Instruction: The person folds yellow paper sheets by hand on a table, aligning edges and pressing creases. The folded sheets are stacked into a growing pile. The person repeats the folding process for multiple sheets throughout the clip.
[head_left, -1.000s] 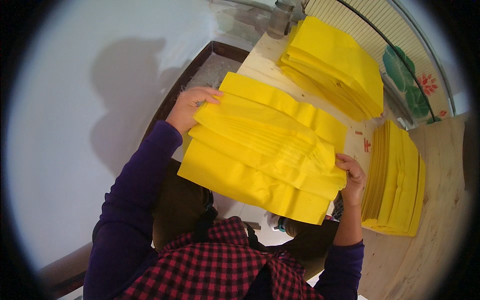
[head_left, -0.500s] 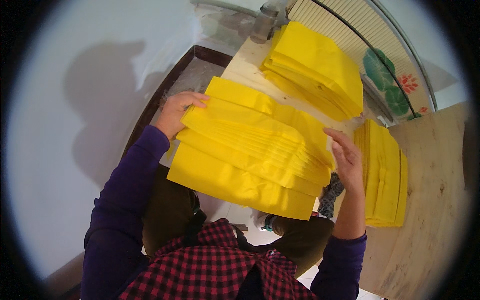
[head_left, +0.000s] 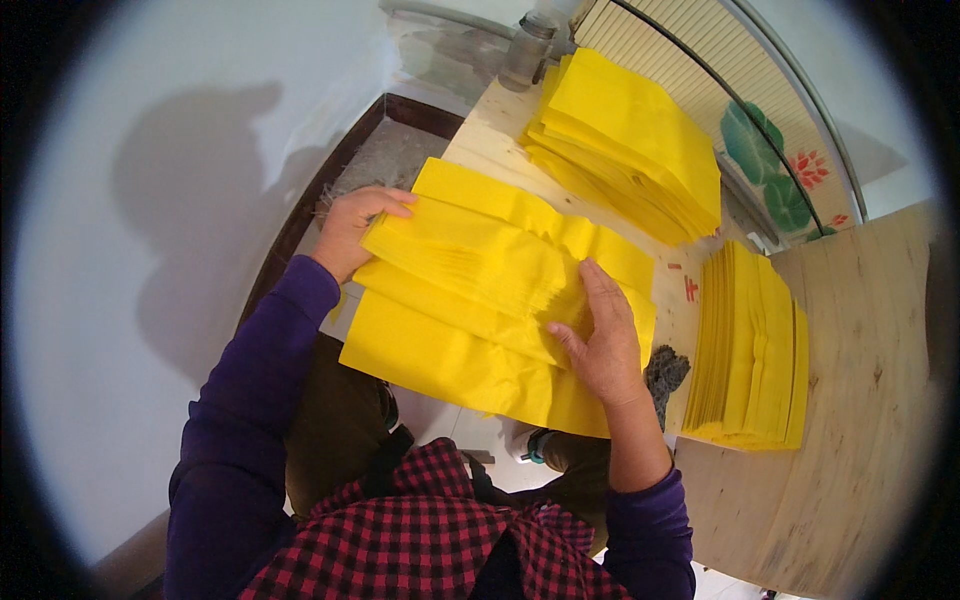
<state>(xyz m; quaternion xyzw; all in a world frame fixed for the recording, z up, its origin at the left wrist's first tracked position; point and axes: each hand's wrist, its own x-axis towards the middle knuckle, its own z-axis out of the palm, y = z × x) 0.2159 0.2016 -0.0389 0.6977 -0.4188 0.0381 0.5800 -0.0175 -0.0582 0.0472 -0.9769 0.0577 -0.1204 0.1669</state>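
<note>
Fanned bundle of yellow paper sheets held between both hands

The yellow sheets (head_left: 480, 300) are held above the lap, at 9 o'clock from the side stack (head_left: 750, 345). The left hand (head_left: 350, 230) grips the bundle's far-left edge; the right hand (head_left: 600, 340) lies flat on top, fingers spread. The sheets are judged light, limp and slippery, so opposite edges should be gripped. Open wooden table (head_left: 850, 420) remains toward 3 o'clock; another stack (head_left: 630, 140) occupies 12 o'clock.
</note>
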